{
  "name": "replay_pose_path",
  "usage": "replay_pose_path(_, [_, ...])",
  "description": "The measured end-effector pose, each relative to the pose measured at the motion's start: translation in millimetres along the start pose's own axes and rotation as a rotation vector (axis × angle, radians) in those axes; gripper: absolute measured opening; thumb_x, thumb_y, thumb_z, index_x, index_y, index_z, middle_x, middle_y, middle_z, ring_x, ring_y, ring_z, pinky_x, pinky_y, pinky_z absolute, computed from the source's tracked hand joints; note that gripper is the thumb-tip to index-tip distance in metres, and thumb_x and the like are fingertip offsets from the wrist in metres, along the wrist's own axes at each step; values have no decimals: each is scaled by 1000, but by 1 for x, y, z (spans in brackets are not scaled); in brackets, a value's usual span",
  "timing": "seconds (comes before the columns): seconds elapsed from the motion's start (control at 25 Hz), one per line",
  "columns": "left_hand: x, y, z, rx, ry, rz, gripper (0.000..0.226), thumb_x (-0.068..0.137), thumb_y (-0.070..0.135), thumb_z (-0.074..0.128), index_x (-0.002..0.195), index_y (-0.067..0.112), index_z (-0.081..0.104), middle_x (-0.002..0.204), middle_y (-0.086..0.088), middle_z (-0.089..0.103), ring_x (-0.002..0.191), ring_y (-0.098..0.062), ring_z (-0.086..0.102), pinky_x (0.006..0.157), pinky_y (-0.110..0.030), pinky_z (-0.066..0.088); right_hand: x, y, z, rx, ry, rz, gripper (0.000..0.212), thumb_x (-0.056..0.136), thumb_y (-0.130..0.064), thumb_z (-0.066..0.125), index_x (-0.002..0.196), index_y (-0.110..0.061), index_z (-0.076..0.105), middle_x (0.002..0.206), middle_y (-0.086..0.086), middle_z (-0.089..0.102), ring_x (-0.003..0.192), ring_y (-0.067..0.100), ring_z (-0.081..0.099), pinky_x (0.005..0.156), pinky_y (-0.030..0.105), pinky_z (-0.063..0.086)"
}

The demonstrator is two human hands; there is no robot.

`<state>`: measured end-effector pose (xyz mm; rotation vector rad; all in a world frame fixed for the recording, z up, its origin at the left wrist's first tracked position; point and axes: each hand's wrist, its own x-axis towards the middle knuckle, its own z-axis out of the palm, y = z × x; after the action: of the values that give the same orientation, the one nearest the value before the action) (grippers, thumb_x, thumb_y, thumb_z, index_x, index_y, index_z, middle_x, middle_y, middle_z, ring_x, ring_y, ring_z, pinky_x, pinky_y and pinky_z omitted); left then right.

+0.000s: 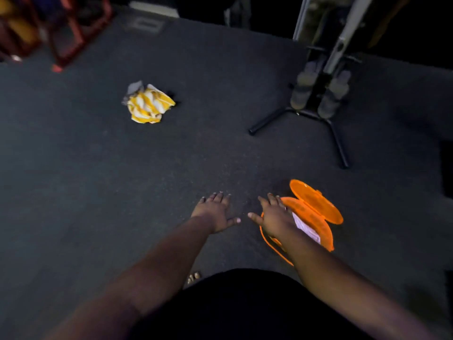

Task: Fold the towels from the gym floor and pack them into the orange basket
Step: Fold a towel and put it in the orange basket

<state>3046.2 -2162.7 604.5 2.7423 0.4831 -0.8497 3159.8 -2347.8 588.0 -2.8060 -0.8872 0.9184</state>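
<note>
Head view: left hand (215,212) and right hand (275,217) both spread flat, holding nothing. Yellow-and-white striped towel (148,104) lies crumpled on the gym floor (98,180), well apart, ahead and to the left; left hand nearer. No clear long axis. Orange basket (316,214), lid open, sits under the right hand with something pale inside.

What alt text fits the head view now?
Two empty, open hands, left and right, reach over dark gym floor; the orange basket by the right hand holds a pale towel. A crumpled yellow-striped towel lies farther off.
</note>
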Motion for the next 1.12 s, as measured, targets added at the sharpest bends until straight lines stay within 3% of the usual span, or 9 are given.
replay_pose_path(0.56, [-87,-285,-61,-210,220,-280,101,88,84,34,164,24,2,171,-4,6,158,-23,7,126,-49,12,85,-315,-63,-126,77,-279,86,92,-78,40,160,-29,24,171,4,14,158,28,7,123,57,16])
replay_pose_path(1.12, [57,-487,-212,-271,306,-437,103,86,85,35,163,25,3,171,-4,7,158,-22,7,126,-48,12,330,-483,-179,-203,69,-443,84,92,-77,41,159,-29,25,170,4,15,158,29,8,122,58,17])
